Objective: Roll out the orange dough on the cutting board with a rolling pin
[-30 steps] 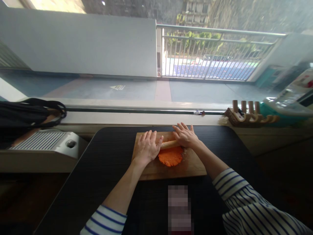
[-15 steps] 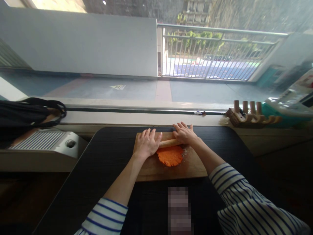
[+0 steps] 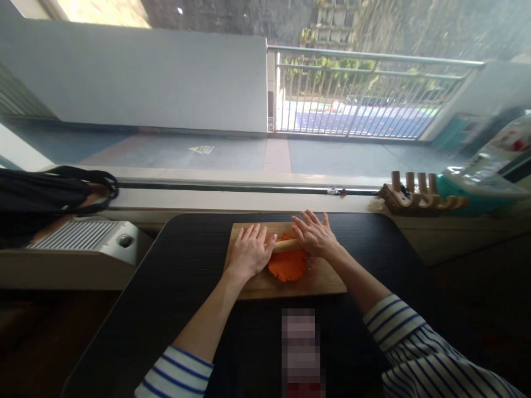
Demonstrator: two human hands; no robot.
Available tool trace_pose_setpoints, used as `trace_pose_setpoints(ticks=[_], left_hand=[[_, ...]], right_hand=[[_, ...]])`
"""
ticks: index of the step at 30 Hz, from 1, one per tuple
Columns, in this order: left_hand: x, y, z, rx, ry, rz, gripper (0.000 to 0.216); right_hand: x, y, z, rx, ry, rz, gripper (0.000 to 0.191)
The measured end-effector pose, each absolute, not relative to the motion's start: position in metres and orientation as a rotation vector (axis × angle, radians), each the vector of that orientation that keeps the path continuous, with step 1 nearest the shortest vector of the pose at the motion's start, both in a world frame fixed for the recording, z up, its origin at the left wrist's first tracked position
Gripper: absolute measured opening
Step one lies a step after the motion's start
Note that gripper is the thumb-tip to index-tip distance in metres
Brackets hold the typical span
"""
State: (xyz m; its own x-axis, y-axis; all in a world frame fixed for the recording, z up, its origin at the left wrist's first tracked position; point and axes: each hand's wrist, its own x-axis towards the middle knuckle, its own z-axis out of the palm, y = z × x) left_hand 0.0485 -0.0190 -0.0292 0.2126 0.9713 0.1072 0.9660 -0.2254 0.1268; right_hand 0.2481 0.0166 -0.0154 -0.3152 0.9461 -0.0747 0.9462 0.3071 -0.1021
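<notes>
A thin wooden rolling pin (image 3: pixel 286 245) lies across a flat, rough-edged orange slab of dough (image 3: pixel 287 266) on a wooden board (image 3: pixel 257 288). Dough shows both behind and in front of the pin. On the pin's left end rests my left hand (image 3: pixel 251 251), its fingers stretched out flat and pointing away from me. My right hand (image 3: pixel 317 235) presses on the right end with fingers spread. Both palms hide the pin's ends. Whitish bits dot the board right of the dough.
The board lies on a black table (image 3: pixel 194 260) below a window. A wooden rack (image 3: pixel 412 199), a teal container (image 3: pixel 452 185) and a plastic bottle (image 3: pixel 489 157) stand at right. At left are a black bag (image 3: pixel 37 199) and a white slatted unit (image 3: pixel 78 235). A blurred patch (image 3: pixel 301 348) covers something in front.
The rolling pin has moved towards me over the dough, with both hands on it. Orange dough now shows behind the pin too. The view has shifted slightly.
</notes>
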Motion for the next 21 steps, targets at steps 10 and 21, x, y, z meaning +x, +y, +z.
trace_pose_setpoints(ticks=[10, 21], left_hand=[[0.051, -0.049, -0.035, 2.507, 1.890, 0.330, 0.064], [0.049, -0.073, -0.038, 2.533, 1.845, 0.373, 0.061]], right_hand=[[0.249, -0.027, -0.020, 1.921, 2.569, -0.052, 0.059], [0.254, -0.050, -0.024, 1.896, 2.547, -0.055, 0.062]])
